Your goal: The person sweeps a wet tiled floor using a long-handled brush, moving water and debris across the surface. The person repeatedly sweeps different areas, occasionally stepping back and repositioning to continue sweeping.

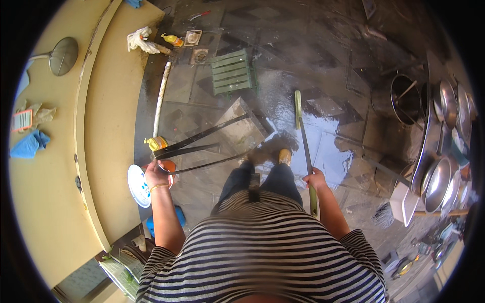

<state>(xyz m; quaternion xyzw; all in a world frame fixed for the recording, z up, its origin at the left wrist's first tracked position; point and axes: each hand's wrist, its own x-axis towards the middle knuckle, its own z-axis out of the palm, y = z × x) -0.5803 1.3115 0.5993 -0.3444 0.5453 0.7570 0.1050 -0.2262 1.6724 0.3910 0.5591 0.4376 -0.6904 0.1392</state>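
My left hand (pixel 156 176) is closed around the top end of a dark-barred handle frame (pixel 201 136). The bars run down to a grey metal pan (pixel 242 127), seemingly a long-handled dustpan, near my feet. In my right hand (pixel 315 180) is a long pole (pixel 305 142) with a green grip. At its far end a narrow green head (pixel 297 108), like a floor squeegee's, rests on the wet tiled floor (pixel 326 147). Beside my left hand are a white plate or basin (pixel 138 185) with blue marks and a yellow pump bottle (pixel 156 143).
A green slatted stool (pixel 231 72) stands ahead, near a floor drain (pixel 199 57). Along the left runs a yellowish counter (pixel 110 113); a white pipe (pixel 162 98) lies beside it. To the right, a rack edge (pixel 422 132) holds metal bowls (pixel 437 185), with a large pot (pixel 405 98) below.
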